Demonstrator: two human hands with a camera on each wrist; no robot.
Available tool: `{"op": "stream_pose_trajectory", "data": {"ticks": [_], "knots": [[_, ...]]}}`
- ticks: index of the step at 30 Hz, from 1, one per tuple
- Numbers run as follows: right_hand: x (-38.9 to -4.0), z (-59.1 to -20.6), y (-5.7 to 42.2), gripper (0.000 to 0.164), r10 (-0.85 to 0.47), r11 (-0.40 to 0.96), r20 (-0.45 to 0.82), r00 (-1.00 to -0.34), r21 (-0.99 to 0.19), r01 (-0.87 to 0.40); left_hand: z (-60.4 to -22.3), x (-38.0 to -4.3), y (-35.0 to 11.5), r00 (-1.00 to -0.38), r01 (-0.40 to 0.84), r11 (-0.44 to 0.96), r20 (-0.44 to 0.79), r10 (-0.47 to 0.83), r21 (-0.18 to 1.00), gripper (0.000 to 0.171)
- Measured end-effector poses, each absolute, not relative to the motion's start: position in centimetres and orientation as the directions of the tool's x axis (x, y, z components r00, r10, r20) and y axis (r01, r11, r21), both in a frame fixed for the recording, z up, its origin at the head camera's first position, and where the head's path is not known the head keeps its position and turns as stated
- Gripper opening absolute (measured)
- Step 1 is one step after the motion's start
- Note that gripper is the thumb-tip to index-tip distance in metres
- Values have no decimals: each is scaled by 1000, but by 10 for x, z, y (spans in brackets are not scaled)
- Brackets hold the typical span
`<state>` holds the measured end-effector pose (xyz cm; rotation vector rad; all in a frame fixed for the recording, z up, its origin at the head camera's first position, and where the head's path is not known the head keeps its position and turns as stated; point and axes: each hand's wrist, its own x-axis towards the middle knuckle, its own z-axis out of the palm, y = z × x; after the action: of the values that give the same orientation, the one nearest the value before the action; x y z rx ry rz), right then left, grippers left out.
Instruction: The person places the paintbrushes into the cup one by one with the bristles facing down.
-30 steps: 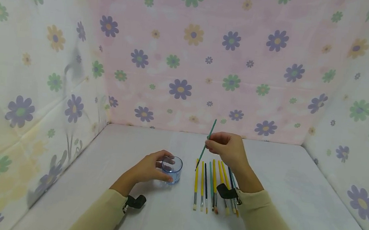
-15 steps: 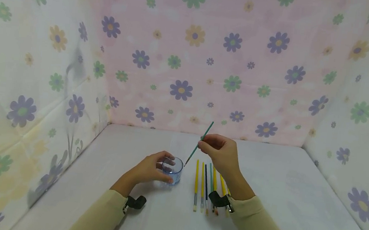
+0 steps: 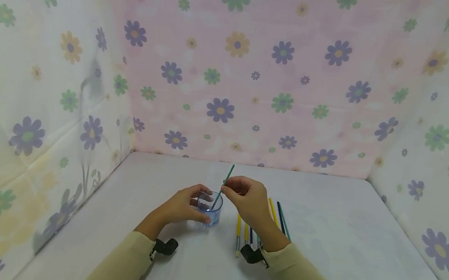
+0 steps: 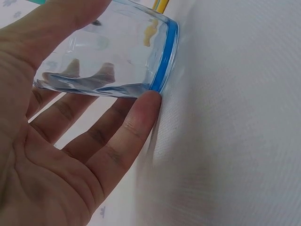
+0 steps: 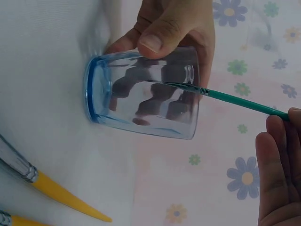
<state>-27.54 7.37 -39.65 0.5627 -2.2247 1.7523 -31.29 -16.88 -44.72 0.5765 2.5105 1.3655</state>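
A clear, blue-tinted glass [image 3: 209,215] with a thick blue base stands upright on the table. My left hand [image 3: 183,206] holds it from the left, thumb in front and fingers curled round the back. Between thumb and fingertips, my right hand [image 3: 249,201] pinches a thin green paintbrush [image 5: 240,101] by its handle. The bristles and the end of the ferrule are inside the glass, pointing down and tilted, in the right wrist view. In the left wrist view the fingers [image 4: 127,132] curve along the glass wall near its base.
Several paintbrushes with yellow, dark and green handles lie side by side on the white table [image 3: 327,258], partly hidden under my right forearm; one is a yellow brush [image 3: 238,231]. A flowered pink cloth [image 3: 253,93] rises behind the table, with flowered white cloth at both sides.
My right hand has moved left and down from above the row of brushes, bringing the green paintbrush's tip into the glass. The left hand stays on the glass.
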Motion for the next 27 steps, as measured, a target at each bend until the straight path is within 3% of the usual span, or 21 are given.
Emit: {"op": "stream_pose_trajectory", "data": {"ticks": [10, 27], "knots": [[-276, -408, 65, 7, -198, 242, 416, -888, -857, -455, -449, -314, -171, -893, 249, 488, 2, 451, 837, 77], [-282, -416, 66, 15, -213, 284, 364, -907, -865, -414, -445, -313, -170, -891, 251, 499, -3, 454, 830, 78]]}}
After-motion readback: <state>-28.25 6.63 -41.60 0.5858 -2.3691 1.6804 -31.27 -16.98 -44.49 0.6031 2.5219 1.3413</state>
